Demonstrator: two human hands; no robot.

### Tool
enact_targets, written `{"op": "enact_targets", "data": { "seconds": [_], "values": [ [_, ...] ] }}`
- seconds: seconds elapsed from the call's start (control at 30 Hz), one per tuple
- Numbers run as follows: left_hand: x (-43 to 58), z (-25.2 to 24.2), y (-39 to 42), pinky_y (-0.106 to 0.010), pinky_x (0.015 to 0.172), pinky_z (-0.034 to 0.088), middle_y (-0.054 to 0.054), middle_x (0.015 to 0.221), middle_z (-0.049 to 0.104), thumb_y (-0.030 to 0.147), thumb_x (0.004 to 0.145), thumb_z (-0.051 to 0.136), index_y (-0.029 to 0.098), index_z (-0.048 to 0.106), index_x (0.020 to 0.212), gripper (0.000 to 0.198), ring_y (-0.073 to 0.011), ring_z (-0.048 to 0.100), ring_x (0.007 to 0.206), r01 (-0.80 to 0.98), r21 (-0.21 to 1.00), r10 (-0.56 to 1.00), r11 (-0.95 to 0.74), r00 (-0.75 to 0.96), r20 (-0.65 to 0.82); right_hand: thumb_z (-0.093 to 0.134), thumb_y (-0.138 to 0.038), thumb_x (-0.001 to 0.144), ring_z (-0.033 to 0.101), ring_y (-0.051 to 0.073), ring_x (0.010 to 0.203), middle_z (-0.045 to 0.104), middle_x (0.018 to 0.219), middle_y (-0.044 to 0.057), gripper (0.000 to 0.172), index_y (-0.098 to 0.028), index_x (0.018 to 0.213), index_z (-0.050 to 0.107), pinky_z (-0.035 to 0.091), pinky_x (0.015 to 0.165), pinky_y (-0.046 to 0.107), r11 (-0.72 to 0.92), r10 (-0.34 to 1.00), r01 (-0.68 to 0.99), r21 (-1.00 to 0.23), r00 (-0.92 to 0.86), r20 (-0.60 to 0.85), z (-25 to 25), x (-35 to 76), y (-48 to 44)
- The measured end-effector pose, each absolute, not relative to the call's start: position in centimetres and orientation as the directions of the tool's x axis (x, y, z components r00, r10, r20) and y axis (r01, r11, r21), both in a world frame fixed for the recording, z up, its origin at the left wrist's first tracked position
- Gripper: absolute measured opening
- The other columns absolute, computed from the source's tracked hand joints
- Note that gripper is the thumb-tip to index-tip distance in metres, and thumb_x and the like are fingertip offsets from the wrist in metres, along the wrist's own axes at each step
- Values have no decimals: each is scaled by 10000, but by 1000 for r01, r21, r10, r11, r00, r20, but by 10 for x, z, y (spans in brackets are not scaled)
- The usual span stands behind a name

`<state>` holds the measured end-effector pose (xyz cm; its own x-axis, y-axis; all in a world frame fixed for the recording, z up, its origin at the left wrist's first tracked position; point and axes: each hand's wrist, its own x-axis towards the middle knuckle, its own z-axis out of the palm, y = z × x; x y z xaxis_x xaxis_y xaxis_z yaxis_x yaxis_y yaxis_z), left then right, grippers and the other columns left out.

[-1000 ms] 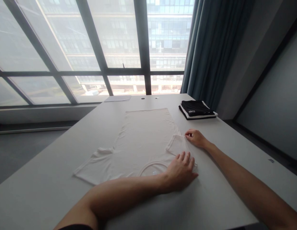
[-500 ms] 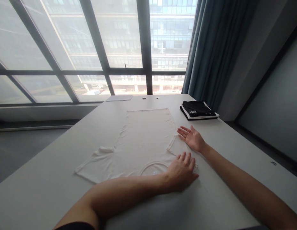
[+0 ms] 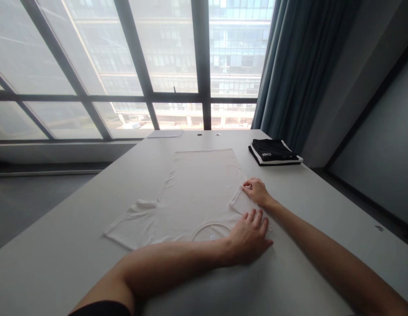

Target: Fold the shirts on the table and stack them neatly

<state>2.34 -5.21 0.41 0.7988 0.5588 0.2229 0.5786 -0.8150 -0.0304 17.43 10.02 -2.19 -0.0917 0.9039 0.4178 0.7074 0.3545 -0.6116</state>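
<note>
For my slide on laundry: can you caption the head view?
Both hands, left hand and right hand, press a white T-shirt's sleeve flat on a table.

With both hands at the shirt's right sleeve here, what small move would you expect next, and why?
Probably a fold of that sleeve inward over the body. The white T-shirt lies flat on the table, the left hand presses flat by the shoulder near the collar, and the right hand has its fingers curled at the sleeve's far edge, seemingly pinching it. The other sleeve is spread out.
</note>
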Motion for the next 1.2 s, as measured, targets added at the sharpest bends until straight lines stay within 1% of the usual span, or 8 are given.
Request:
{"op": "enact_targets", "data": {
  "seconds": [0.17, 0.33, 0.5, 0.7, 0.83, 1.03, 1.13, 1.2],
  "values": [
    [24, 5, -54, -478, 1055, 423, -254, 1469, 497, 520, 1022, 408, 67, 499, 1387, 589, -375, 480, 1353, 587, -32, 564, -809, 790, 242, 653, -295, 781, 594, 197, 747, 669, 774, 19, 92, -237, 833, 703, 464, 806, 357, 350, 932, 634, -689, -163, 324, -22, 181, 105],
    [24, 6, -54, -478, 1037, 439, -254, 1458, 501, 530, 1027, 385, 58, 501, 1385, 603, -387, 487, 1337, 583, -54, 553, -810, 793, 256, 631, -257, 749, 622, 197, 763, 693, 793, 15, 242, -223, 982, 687, 476, 770, 336, 402, 914, 458, -793, -253, 318, -15, 184, 119],
    [23, 4, -57, -478, 1034, 441, -251, 1458, 499, 538, 1028, 381, 58, 496, 1393, 614, -384, 482, 1335, 591, -67, 558, -804, 789, 259, 661, -185, 731, 624, 230, 857, 714, 878, 14, 373, -269, 1094, 681, 422, 952, 458, 396, 917, 639, -659, -230, 327, -9, 178, 118],
    [23, 13, -53, -440, 1016, 464, -196, 1400, 547, 550, 1031, 385, 110, 538, 1334, 556, -331, 523, 1277, 576, 11, 556, -817, 783, 278, 548, -260, 901, 579, 304, 1140, 690, 1167, 99, 252, -250, 1109, 689, 378, 1032, 516, 452, 843, 712, -537, -145, 517, -9, 177, 111],
    [21, 22, -30, -427, 1042, 458, -172, 1292, 621, 515, 1030, 421, 108, 588, 1251, 492, -304, 566, 1231, 636, 74, 620, -768, 712, 329, 663, -302, 816, 579, 318, 1135, 681, 1195, 112, 308, -219, 1110, 705, 426, 1004, 509, 360, 896, 778, -515, -135, 424, -19, 180, 121],
    [7, 4, 0, -495, 1175, 312, -214, 1575, 397, 508, 1038, 368, 72, 416, 1486, 628, -359, 349, 1471, 746, 110, 743, -657, 617, 258, 511, -389, 880, 671, 242, 927, 741, 1020, 115, 345, -153, 1035, 710, 532, 858, 380, 327, 923, 482, -813, 24, 385, -34, 190, 139],
    [3, -5, 3, -514, 1209, 234, -196, 1625, 320, 531, 1044, 299, 96, 345, 1543, 663, -340, 243, 1525, 737, 143, 748, -661, 632, 202, 479, -396, 891, 675, 244, 918, 741, 996, 122, 361, -143, 1017, 704, 538, 837, 373, 321, 920, 457, -829, 56, 387, -34, 194, 139],
    [2, -7, 4, -525, 1225, 187, -200, 1646, 269, 558, 1039, 279, 87, 301, 1567, 707, -338, 183, 1543, 736, 152, 750, -660, 632, 196, 475, -381, 903, 663, 251, 976, 730, 1030, 133, 353, -141, 1031, 699, 522, 895, 389, 347, 908, 536, -770, 16, 420, -32, 192, 135]
  ]
}}
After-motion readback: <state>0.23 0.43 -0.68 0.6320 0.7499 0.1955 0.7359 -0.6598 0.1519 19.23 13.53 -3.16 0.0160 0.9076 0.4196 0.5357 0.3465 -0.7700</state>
